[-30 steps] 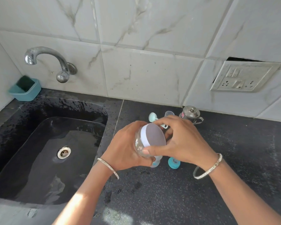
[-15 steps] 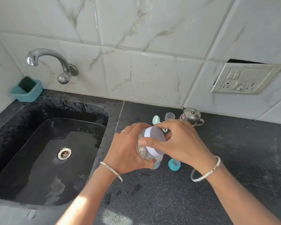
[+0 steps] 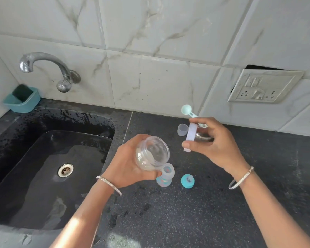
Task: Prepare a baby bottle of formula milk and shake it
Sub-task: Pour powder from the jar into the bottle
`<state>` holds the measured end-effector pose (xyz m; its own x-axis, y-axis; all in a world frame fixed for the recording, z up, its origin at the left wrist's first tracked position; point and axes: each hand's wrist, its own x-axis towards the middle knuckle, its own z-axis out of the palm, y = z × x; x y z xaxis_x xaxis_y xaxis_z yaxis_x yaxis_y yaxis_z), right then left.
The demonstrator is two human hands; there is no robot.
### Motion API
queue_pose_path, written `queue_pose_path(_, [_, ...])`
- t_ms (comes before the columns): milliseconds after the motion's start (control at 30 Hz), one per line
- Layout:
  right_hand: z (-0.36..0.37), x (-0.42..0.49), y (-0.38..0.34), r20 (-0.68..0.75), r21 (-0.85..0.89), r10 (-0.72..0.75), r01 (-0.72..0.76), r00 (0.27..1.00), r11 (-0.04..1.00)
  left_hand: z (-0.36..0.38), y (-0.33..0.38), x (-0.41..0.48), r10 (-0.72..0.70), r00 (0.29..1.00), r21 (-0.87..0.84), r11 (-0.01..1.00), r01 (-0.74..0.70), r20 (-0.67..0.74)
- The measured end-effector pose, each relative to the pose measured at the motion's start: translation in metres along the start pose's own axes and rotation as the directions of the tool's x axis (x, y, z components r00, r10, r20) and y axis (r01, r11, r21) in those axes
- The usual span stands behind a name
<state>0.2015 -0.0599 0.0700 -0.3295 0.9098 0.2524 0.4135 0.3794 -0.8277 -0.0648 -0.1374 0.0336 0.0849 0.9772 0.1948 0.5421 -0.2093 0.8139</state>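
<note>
My left hand [image 3: 127, 165] grips a clear plastic jar [image 3: 151, 153], tilted with its open mouth toward me and whitish powder lying inside. My right hand [image 3: 213, 145] holds the jar's white lid [image 3: 190, 138] on edge, apart from the jar to its right, together with a pale teal measuring scoop [image 3: 187, 110] that sticks up behind the fingers. On the dark counter under the jar stands the open baby bottle [image 3: 166, 175]. Its teal nipple ring [image 3: 187, 181] lies just right of it. A small clear cap [image 3: 182, 129] stands behind, left of the lid.
A black sink [image 3: 48, 158] with a steel drain fills the left, with a tap [image 3: 43, 67] on the tiled wall and a teal holder [image 3: 22, 102] in the corner. A steel pot [image 3: 203, 137] is mostly hidden behind my right hand. A wall socket [image 3: 265, 86] sits at right.
The lid has come off the jar: my right hand has carried it up and right, and the scoop is now in that hand. The left hand tilted the open jar.
</note>
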Motion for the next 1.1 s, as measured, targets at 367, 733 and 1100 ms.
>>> queue_pose_path(367, [0.064,-0.023,0.124,-0.211,-0.05,0.254,-0.27,0.944,0.961,0.011,-0.011,-0.004,-0.073,0.996,-0.168,0.984,0.063,-0.052])
queue_pose_path(733, [0.066,-0.022,0.168,-0.026,-0.125,0.392,-0.392,0.92,0.911,0.014,-0.02,-0.006,-0.122,0.989,-0.235,0.967,0.1,-0.079])
queue_pose_path(1100, [0.049,-0.026,0.126,-0.152,-0.229,0.29,-0.319,0.945,0.92,0.019,-0.015,-0.004,-0.085,0.994,-0.228,0.971,0.069,-0.063])
